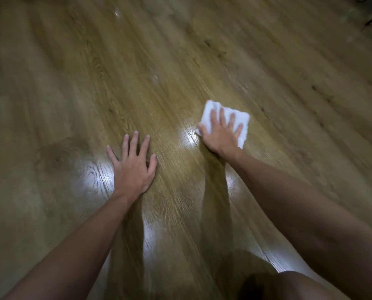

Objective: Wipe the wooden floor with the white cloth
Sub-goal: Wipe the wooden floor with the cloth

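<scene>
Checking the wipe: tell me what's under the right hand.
Under the right hand lies the folded white cloth, flat on the wooden floor. The floor beneath the cloth is covered, so its condition can't be seen.

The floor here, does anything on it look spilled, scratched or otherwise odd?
Nothing clearly wrong. The wooden floor shows a few small pale flecks farther out, too blurred to identify. The bright patches near the left hand look like light reflections, not spills. The right hand presses flat on the folded white cloth.
</scene>
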